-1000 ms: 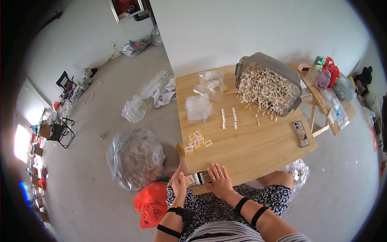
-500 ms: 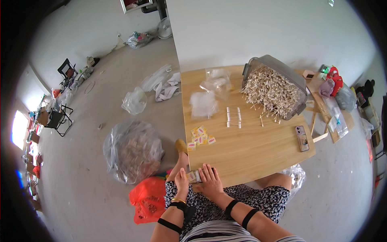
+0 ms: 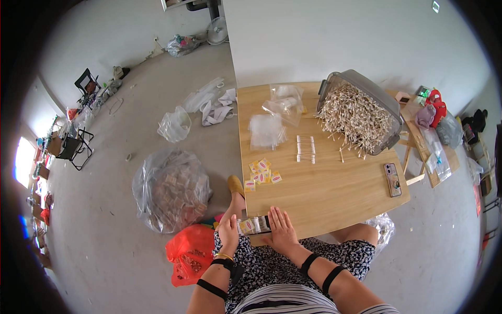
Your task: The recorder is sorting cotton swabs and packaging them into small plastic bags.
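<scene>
At the near edge of the wooden table (image 3: 334,193), my left hand (image 3: 228,234) and my right hand (image 3: 282,230) hold a small flat packet (image 3: 254,225) between them. The left hand grips its left end. The right hand lies flat over its right end with fingers spread. Farther up the table lie several small yellow and pink labels (image 3: 262,171) and a row of white cotton swabs (image 3: 305,149).
A grey tub (image 3: 366,112) tipped on its side spills wooden-stick swabs. Clear plastic bags (image 3: 272,118) lie at the table's far left. A phone (image 3: 392,179) rests at the right. On the floor: a big clear sack (image 3: 170,191), an orange bag (image 3: 191,254).
The view has shifted slightly. Both hands stay at the near table edge on the packet; the right hand has flattened over its right end.
</scene>
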Tool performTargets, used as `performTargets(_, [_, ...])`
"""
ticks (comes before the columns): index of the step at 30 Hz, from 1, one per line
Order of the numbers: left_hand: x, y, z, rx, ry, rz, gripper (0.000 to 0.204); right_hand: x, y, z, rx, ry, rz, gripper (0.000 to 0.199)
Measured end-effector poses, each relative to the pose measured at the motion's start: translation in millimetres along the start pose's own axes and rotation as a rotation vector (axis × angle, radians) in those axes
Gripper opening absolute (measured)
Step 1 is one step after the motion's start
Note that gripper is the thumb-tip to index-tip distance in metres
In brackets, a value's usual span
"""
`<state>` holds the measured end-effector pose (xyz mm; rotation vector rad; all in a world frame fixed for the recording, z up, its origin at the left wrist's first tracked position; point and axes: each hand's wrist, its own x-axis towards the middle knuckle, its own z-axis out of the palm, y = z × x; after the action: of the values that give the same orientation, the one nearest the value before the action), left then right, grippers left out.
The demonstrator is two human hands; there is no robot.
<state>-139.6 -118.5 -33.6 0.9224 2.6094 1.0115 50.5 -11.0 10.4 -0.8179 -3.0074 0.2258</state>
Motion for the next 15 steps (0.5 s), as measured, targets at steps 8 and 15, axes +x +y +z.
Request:
performTargets(8, [0,-1,17,-0.071,0.090,0.078,0.048,5,-20,2,0.030,-0.050,-0.028,0.100])
performTargets(15, [-1,-51,-15,-0.532,-0.199,-0.476,0.062,-28,65,-17,0.352,0.263,0.061,0.051])
